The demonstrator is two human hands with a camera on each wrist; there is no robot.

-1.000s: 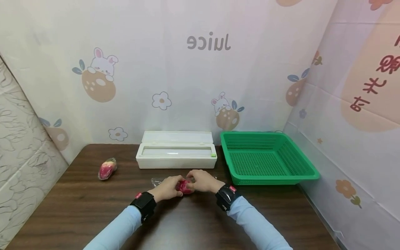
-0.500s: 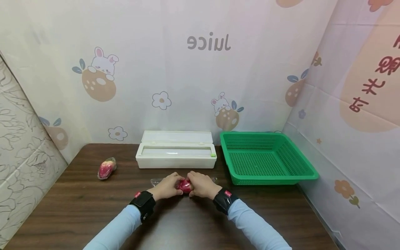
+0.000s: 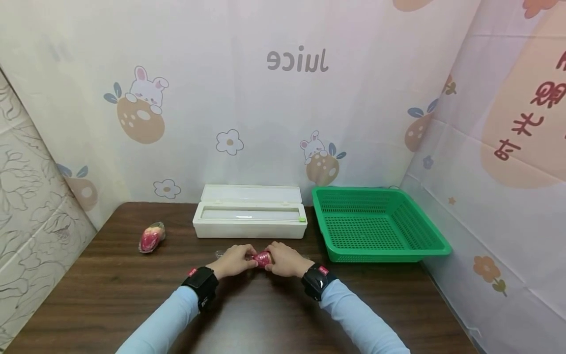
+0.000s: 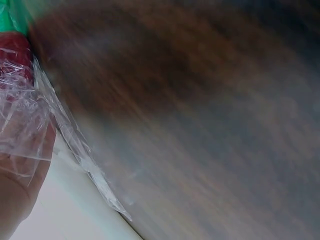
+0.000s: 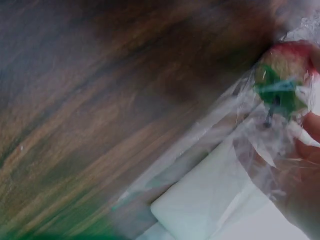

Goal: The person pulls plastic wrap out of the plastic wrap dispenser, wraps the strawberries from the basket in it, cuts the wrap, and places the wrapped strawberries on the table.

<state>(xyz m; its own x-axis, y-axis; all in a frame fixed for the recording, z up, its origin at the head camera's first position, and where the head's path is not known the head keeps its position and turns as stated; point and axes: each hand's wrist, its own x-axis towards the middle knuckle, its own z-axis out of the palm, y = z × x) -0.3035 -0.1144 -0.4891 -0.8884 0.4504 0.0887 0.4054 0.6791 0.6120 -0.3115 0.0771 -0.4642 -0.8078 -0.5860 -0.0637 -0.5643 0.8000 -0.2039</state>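
A red fruit point(image 3: 263, 259) with a yellowish top, green leaves and a dark stem lies at the middle of the table, wrapped in clear plastic wrap point(image 5: 200, 135). At its left end, my left hand point(image 3: 232, 261) pinches the gathered wrap close against the fruit. My right hand point(image 3: 286, 260) holds the fruit from the right, fingers bent around it. Near the stem, the right wrist view shows fingertips point(image 5: 311, 125) among loose wrap. Crumpled film point(image 4: 25, 120) covers part of my left hand in the left wrist view. Both hands hide parts of the fruit.
A white film dispenser box point(image 3: 249, 229) with its lid raised stands behind my hands. To the right is a green plastic basket point(image 3: 371, 257). Another wrapped red-and-yellow fruit point(image 3: 152, 238) lies on the left of the brown table point(image 3: 110, 290). Patterned curtains point(image 3: 247, 98) enclose the back and sides.
The right hand's fingers have shifted on the fruit. My left hand has drawn slightly to the left, and its fingers now pinch wrap at the fruit's left end.
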